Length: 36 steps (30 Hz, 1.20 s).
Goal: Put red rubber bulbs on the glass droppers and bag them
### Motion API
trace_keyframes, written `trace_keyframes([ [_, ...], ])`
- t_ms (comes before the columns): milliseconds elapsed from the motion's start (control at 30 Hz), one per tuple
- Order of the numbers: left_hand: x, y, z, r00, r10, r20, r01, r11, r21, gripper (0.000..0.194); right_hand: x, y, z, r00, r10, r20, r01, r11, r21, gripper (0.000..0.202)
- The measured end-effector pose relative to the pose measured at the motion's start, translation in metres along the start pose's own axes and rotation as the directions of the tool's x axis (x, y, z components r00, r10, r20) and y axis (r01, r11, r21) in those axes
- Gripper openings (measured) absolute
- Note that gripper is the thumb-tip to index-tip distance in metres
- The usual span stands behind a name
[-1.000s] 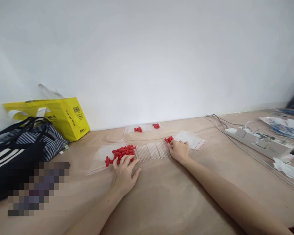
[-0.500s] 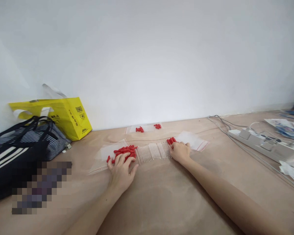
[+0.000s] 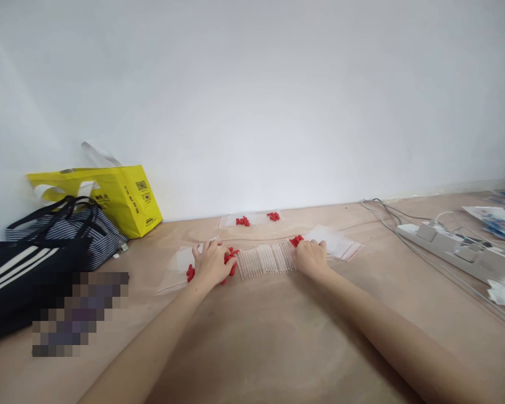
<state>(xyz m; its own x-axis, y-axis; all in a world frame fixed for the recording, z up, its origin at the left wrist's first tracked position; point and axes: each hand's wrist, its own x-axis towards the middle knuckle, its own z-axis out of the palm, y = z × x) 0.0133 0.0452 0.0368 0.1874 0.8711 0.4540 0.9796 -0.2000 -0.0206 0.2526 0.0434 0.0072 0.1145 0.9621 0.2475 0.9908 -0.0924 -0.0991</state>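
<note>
A row of thin clear sticks (image 3: 266, 260) lies side by side on the table between my hands. My left hand (image 3: 211, 264) rests palm down over a pile of red pieces (image 3: 232, 262), its fingers apart, hiding much of the pile. Beneath that pile is a clear plastic bag (image 3: 172, 275). At the right end of the row, my right hand (image 3: 310, 257) is curled beside a few red pieces (image 3: 296, 240); its fingertips are partly hidden, so what it holds cannot be made out. Another clear bag (image 3: 341, 244) lies just beyond it.
Near the wall, a third clear bag (image 3: 261, 219) has two small red clusters on it. A yellow bag (image 3: 130, 196), a striped bag (image 3: 105, 241) and a black bag (image 3: 33, 280) sit at the left. A white power strip (image 3: 458, 249) with cables lies at the right.
My left hand has moved forward over the red pile and now covers more of it. My right hand stays at the row's right end, its fingers more curled. The view has shifted slightly.
</note>
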Motion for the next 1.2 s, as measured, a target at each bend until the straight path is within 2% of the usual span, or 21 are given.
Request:
trace_keyframes([
  [100,0.005,0.002,0.008,0.999,-0.036,-0.019,0.037,0.999,0.01,0.011,-0.016,0.003,-0.004,0.983,-0.168,-0.069,0.17,0.985,0.031,0.026],
  [200,0.007,0.001,0.014,0.997,-0.057,-0.048,0.058,0.998,0.013,0.012,-0.035,0.007,0.0,0.908,-0.396,-0.137,0.411,0.906,0.102,0.019],
  [267,0.007,0.001,0.015,0.996,-0.058,-0.068,0.058,0.998,0.006,0.014,-0.045,0.01,0.003,0.865,-0.48,-0.147,0.499,0.853,0.15,0.014],
  [333,0.005,0.004,0.013,0.994,-0.05,-0.095,0.049,0.999,-0.009,0.015,-0.051,0.012,0.006,0.843,-0.52,-0.139,0.538,0.823,0.183,0.01],
  [467,-0.016,0.013,0.004,0.989,0.029,-0.147,-0.04,0.997,-0.068,0.017,-0.056,0.014,0.004,0.826,-0.557,-0.087,0.561,0.795,0.232,0.01],
  [533,-0.034,0.017,0.001,0.982,0.132,-0.135,-0.149,0.981,-0.123,0.015,-0.056,0.015,0.002,0.824,-0.563,-0.065,0.558,0.784,0.272,0.009],
  [600,-0.053,0.019,0.001,0.946,0.294,-0.137,-0.323,0.9,-0.293,0.014,-0.056,0.015,0.0,0.828,-0.559,-0.051,0.541,0.772,0.334,0.008],
  [633,-0.061,0.019,0.002,0.939,0.318,-0.131,-0.344,0.875,-0.341,0.013,-0.056,0.014,0.0,0.83,-0.556,-0.046,0.531,0.763,0.367,0.009],
  [767,-0.076,0.019,0.006,0.942,0.323,-0.095,-0.332,0.846,-0.416,0.012,-0.054,0.009,0.001,0.843,-0.537,-0.039,0.496,0.746,0.445,0.019],
  [867,-0.075,0.022,0.01,0.933,0.348,-0.094,-0.356,0.85,-0.389,0.023,-0.053,0.003,0.004,0.849,-0.528,-0.026,0.482,0.752,0.451,0.022],
  [1000,-0.07,0.027,0.013,0.918,0.385,-0.096,-0.392,0.842,-0.371,0.015,-0.056,-0.004,0.009,0.865,-0.501,-0.003,0.447,0.768,0.459,0.021],
  [1200,-0.068,0.031,0.009,0.944,0.314,-0.102,-0.329,0.857,-0.396,0.013,-0.064,-0.007,0.015,0.896,-0.428,-0.118,0.429,0.766,0.479,0.013],
])
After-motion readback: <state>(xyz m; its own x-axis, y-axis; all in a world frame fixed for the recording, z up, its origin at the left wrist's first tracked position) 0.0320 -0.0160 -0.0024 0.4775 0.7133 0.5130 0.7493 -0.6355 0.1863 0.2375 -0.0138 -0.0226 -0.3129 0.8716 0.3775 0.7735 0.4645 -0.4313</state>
